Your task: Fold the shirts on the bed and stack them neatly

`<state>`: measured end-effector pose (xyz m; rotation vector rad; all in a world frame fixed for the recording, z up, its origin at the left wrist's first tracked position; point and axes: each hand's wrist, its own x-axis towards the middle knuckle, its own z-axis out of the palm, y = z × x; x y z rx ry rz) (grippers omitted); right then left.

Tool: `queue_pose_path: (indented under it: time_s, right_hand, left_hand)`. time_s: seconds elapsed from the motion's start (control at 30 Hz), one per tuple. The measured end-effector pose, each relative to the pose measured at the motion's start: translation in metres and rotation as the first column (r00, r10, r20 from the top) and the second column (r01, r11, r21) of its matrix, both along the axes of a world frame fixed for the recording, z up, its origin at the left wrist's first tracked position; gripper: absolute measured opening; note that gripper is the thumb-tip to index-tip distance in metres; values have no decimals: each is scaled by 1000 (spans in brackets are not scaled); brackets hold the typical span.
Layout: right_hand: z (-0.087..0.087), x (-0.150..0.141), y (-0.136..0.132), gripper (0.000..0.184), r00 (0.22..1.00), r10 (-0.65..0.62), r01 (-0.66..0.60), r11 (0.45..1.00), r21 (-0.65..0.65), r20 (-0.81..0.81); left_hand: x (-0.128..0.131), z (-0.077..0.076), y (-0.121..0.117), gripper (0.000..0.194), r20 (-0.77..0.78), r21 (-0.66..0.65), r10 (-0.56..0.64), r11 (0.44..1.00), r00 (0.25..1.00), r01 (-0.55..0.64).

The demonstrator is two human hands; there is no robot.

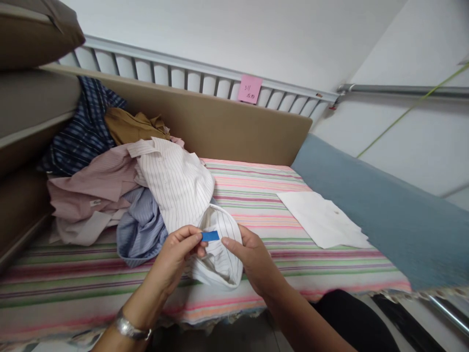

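Between the thumb and fingers of my left hand (pixel 185 243) is a small blue strip (pixel 210 236), held over the opening of a white striped shirt (pixel 172 171). My right hand (pixel 251 256) pinches the edge of that shirt, its thumb close to the strip's free end. The shirt's body stretches back to the left, its collar toward the pile. Close by on the left lie a blue striped shirt (pixel 141 225) and a pink striped shirt (pixel 98 181), crumpled together.
Behind them are a mustard garment (pixel 134 126) and a navy plaid garment (pixel 86 127). White paper sheets (pixel 322 220) lie on the striped cloth (pixel 256 195) at right. A brown board (pixel 227 129) stands along the back, below a pink note (pixel 249 89). Brown cushions (pixel 34 102) are stacked at left.
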<state>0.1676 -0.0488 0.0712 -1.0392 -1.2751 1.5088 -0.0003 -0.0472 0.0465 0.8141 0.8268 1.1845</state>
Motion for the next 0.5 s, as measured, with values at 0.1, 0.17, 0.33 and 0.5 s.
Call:
queue_pose_path:
  time_s: [0.1, 0.17, 0.33, 0.5]
  right_hand:
    - [-1, -1, -1, 29, 1000, 11, -12, 1000, -3, -20]
    - [-1, -1, -1, 28, 999, 13, -13, 1000, -5, -29]
    - [0, -2, 1, 25, 998, -26, 22, 998, 66, 57]
    - [-5, -14, -5, 17, 884, -27, -134, 942, 308, 466]
  left_hand:
    - [1, 0, 0, 19, 4, 4, -1, 1000, 1000, 1]
    - [2, 0, -1, 19, 4, 0, 4, 1000, 1000, -4]
    - [-1, -3, 2, 20, -66, 2, 61, 998, 996, -61]
    - [-13, -20, 17, 38, -486, 377, 493, 863, 721, -336]
